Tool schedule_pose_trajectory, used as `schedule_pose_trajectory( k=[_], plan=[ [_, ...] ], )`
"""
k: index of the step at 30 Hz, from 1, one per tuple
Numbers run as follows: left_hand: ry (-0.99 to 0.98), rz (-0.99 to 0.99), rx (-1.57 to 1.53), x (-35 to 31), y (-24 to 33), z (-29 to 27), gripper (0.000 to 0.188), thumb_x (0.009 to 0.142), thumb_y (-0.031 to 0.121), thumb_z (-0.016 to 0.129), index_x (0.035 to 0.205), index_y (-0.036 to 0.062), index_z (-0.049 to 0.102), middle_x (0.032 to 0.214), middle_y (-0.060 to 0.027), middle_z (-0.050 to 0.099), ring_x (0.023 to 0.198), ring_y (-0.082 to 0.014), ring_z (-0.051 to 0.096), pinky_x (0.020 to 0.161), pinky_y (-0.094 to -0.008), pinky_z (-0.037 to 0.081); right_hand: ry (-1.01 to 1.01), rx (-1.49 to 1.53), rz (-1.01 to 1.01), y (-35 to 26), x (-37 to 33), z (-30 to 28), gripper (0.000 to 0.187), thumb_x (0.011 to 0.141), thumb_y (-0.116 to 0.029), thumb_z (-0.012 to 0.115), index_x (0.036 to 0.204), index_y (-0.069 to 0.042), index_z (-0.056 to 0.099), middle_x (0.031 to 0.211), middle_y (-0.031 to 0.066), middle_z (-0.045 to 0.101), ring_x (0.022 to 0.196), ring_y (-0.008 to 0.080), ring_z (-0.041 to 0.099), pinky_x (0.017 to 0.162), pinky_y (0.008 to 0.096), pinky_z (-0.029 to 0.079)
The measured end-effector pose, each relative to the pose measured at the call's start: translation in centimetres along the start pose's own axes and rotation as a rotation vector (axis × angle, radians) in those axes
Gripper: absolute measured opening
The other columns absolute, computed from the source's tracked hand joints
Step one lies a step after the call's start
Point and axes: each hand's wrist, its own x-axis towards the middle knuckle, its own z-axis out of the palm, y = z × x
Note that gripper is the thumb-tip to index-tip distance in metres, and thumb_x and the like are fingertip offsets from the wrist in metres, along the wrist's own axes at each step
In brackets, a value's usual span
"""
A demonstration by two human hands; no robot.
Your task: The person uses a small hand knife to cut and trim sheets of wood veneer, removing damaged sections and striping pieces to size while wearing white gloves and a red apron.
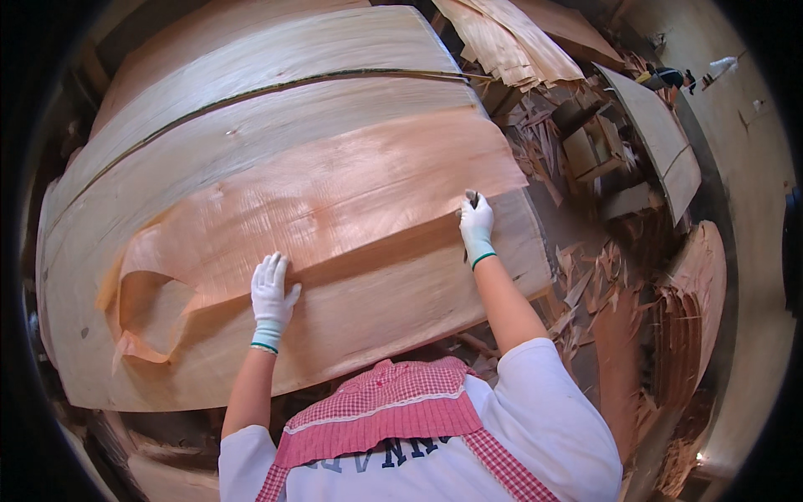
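Observation:
A thin, reddish wood veneer sheet [335, 192] lies across a large pale wood panel [401, 293], its left end curled up in a loop. My left hand [272, 293], in a white knit glove with a green cuff, rests with fingers outstretched on the sheet's near edge, left of the middle. At the sheet's near right corner, my gloved right hand [477, 224] is closed round a slim dark tool [473, 200]. The tool's tip shows above the fist and a thin end below it; its exact kind is hidden by the hand.
A long dark gap [276, 88] runs across the panels behind the sheet. More veneer sheets [510, 42] hang over the far right. Broken veneer scraps [577, 276] litter the floor on the right, near a wooden crate [594, 149], a pale board [657, 138] and stacked veneer [682, 326].

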Motion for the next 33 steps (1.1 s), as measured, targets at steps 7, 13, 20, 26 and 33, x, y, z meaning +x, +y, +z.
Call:
schedule_pose_trajectory(
  k=[7, 13, 20, 26, 33],
  plan=[
    [0.114, 0.100, 0.032, 1.5, 1.3, 2.5, 0.036, 0.076, 0.011, 0.071, 0.111, 0.0098, 0.061, 0.122, -0.0087, 0.059, 0.121, -0.0312, 0.051, 0.104, -0.0441, 0.039, -0.057, 0.054, 0.102, 3.3, 1.3, -2.1, 0.024, 0.089, -0.003, 0.060, 0.113, -0.003, 0.060, 0.081, 0.0019, 0.063, 0.061, 0.0090, 0.057, 0.054, 0.0260, 0.049],
    [0.145, 0.143, 0.045, 2.1, 2.1, 3.2, 0.019, 0.078, 0.006, 0.066, 0.096, 0.0113, 0.063, 0.110, -0.0053, 0.064, 0.110, -0.0279, 0.057, 0.096, -0.0410, 0.046, -0.022, -0.006, 0.078, 5.1, 2.7, -2.6, 0.020, 0.088, -0.006, 0.063, 0.108, -0.002, 0.063, 0.083, 0.0073, 0.067, 0.063, 0.0137, 0.063, 0.059, 0.0291, 0.052],
    [0.113, 0.162, 0.008, 2.8, 3.8, 3.9, 0.022, 0.078, 0.005, 0.065, 0.099, 0.0110, 0.063, 0.111, -0.0057, 0.064, 0.110, -0.0281, 0.057, 0.096, -0.0411, 0.046, 0.112, -0.098, 0.012, 8.1, 4.3, -3.7, 0.018, 0.088, -0.008, 0.064, 0.104, -0.001, 0.065, 0.083, 0.0099, 0.069, 0.065, 0.0160, 0.064, 0.058, 0.0320, 0.051],
    [0.126, 0.122, 0.040, 2.4, 4.5, 3.9, 0.022, 0.080, 0.005, 0.063, 0.101, 0.0107, 0.063, 0.111, -0.0064, 0.064, 0.109, -0.0272, 0.058, 0.097, -0.0406, 0.045, 0.029, -0.005, 0.047, 6.3, 3.3, -4.5, 0.018, 0.089, -0.008, 0.063, 0.105, -0.001, 0.063, 0.078, 0.0075, 0.066, 0.061, 0.0134, 0.061, 0.054, 0.0307, 0.049],
    [0.120, 0.107, 0.065, 2.3, 4.9, 3.7, 0.021, 0.080, 0.004, 0.063, 0.101, 0.0100, 0.063, 0.110, -0.0066, 0.065, 0.108, -0.0270, 0.059, 0.098, -0.0400, 0.045, -0.069, -0.014, 0.064, 5.7, 3.0, -5.3, 0.025, 0.092, -0.013, 0.060, 0.116, -0.006, 0.062, 0.084, 0.0013, 0.065, 0.058, 0.0073, 0.056, 0.049, 0.0237, 0.044]
  ],
)
